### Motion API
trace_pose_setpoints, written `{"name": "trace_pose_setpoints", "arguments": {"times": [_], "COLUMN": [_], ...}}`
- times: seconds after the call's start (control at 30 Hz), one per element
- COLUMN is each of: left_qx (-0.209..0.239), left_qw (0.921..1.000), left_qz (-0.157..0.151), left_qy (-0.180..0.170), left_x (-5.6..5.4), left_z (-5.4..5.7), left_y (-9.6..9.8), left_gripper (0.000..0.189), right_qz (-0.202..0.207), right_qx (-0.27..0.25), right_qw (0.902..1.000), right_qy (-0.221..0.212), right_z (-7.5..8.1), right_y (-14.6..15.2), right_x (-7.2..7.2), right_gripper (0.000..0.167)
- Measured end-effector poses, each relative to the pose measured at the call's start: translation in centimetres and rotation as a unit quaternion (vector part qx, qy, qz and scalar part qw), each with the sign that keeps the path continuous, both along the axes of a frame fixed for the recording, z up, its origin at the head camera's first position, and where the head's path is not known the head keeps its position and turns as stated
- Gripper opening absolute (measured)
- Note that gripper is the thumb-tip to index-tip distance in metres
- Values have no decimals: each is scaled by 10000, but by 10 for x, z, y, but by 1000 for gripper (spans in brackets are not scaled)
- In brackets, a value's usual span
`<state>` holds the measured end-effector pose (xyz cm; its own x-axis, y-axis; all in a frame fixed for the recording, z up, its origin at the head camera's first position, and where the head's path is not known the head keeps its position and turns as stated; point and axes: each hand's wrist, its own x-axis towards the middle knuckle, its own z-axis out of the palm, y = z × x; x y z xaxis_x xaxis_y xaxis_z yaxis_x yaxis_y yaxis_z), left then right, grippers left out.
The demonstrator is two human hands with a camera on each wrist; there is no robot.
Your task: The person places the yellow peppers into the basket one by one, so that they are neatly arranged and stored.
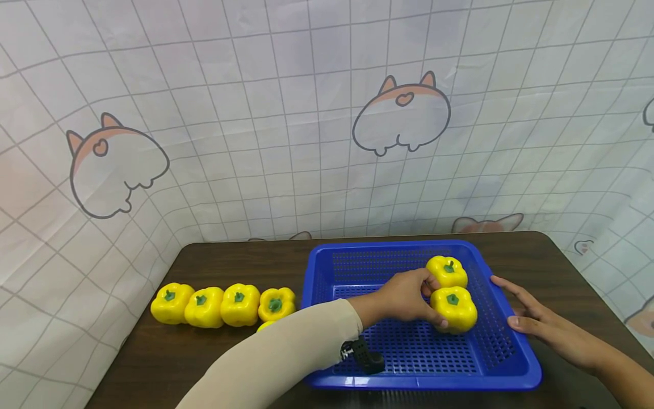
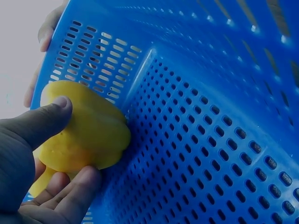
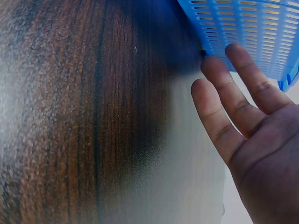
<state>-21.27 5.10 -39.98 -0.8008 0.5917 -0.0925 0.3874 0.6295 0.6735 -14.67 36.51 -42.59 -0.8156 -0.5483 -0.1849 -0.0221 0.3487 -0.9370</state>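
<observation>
Inside the blue plastic basket (image 1: 409, 382), my left hand (image 1: 406, 295) grips a yellow bell pepper (image 1: 457, 312) with a green stem. In the left wrist view, the thumb and fingers of that hand (image 2: 51, 154) hold the pepper (image 2: 88, 128) by its sides, near the basket's perforated wall. Just behind it in the head view, a second yellow bell pepper (image 1: 445, 271) sits at the basket's right side. My right hand (image 1: 554, 329) rests on the basket's right rim. Its fingers look straight in the right wrist view, beside the basket's outer wall (image 3: 252, 28).
Left of the basket, several yellow bell peppers (image 1: 240, 305) stand in a row on the dark wooden table (image 1: 153, 363); one more is mostly hidden behind the left sleeve (image 1: 291, 352). A white gridded cloth (image 1: 265, 142) with cartoon animals hangs behind the table.
</observation>
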Motion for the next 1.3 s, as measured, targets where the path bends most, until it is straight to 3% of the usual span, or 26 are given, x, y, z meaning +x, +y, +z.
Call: {"name": "trace_pose_setpoints", "arguments": {"times": [0.93, 1.3], "left_qx": [-132, -250], "left_qw": [9999, 9996], "left_qz": [-2, -12], "left_qy": [-65, -128], "left_x": [4, 3], "left_z": [6, 4], "left_y": [10, 7], "left_gripper": [59, 58], "right_qz": [-80, 71], "right_qx": [91, -227], "right_qw": [9999, 9997], "right_qy": [21, -35], "right_z": [-4, -5], "right_y": [-1, 1], "right_x": [-1, -1], "right_gripper": [66, 66]}}
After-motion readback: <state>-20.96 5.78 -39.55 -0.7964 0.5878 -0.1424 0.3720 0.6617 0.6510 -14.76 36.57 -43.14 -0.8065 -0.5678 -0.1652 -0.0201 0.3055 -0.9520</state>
